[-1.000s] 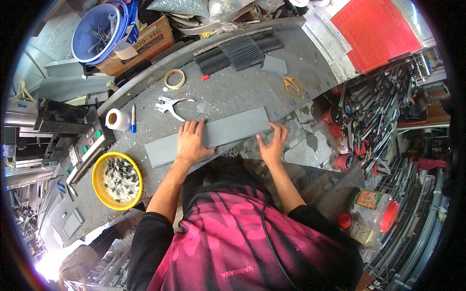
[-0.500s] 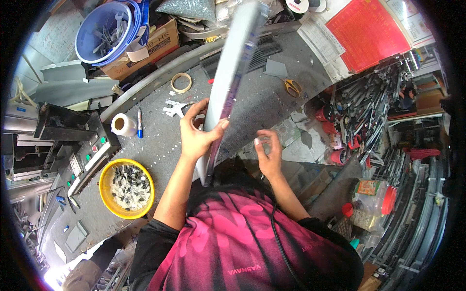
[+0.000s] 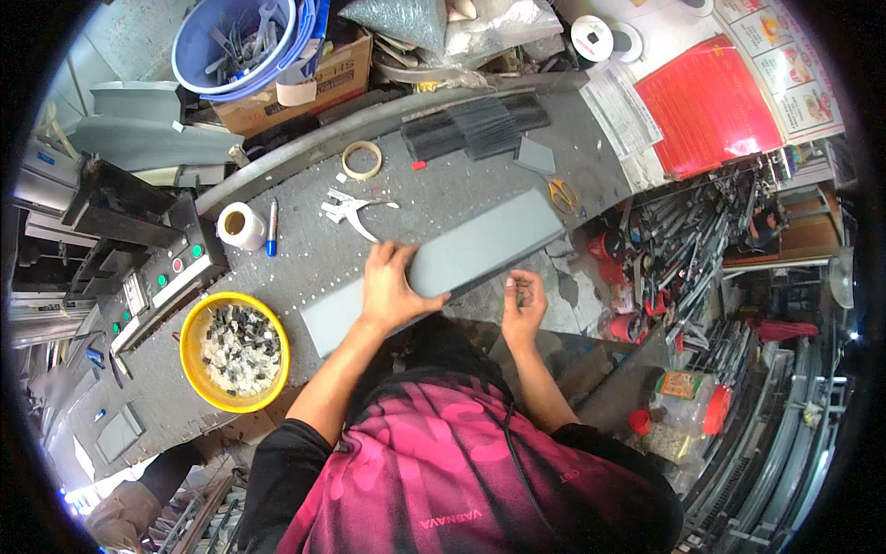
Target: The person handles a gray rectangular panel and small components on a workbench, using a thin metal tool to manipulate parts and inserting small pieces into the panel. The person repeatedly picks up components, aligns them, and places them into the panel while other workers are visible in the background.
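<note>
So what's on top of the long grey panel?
Your left hand lies across the grey panel, hiding the part beneath it. Whatever is directly under the panel is covered too.

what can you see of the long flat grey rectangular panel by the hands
The long flat grey rectangular panel looks smooth and plain on top, with a darker near side; its material is unclear. It slants across the dark grey speckled workbench, right end farther from the person; whether it rests fully there is unclear. The bare left hand spans its width, covering part. The bare right hand is near its front edge, apparently not touching.
</note>
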Demonstrator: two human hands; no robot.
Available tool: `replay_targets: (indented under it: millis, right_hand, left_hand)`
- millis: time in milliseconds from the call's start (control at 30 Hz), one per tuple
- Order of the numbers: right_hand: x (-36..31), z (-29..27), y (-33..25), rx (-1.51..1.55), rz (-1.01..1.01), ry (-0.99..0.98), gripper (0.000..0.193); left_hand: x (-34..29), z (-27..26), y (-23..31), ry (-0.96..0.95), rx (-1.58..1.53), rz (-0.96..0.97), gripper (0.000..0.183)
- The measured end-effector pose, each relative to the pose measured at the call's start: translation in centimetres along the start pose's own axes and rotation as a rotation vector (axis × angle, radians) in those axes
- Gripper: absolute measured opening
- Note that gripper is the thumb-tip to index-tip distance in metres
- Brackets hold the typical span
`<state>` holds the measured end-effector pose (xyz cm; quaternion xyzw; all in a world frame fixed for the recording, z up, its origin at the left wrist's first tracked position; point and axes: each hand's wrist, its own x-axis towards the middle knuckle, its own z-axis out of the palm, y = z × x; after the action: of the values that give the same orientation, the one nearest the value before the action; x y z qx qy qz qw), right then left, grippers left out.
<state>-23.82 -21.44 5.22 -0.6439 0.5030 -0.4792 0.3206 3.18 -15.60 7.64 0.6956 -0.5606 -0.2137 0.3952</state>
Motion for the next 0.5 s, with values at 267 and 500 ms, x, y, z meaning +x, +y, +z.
replay_targets:
  millis: [267,500]
  right_hand:
    - [8.7,1.0,3.0,-0.105,-0.112,-0.168,0.01]
    - [14.9,-0.2,7.4,-0.08,-0.109,-0.321,0.01]
  left_hand:
    - [-0.3,3.7,-1.7,0.017,0.2,-0.109,0.101]
    - [0.6,6.0,-2.4,0.015,0.368,-0.139,0.101]
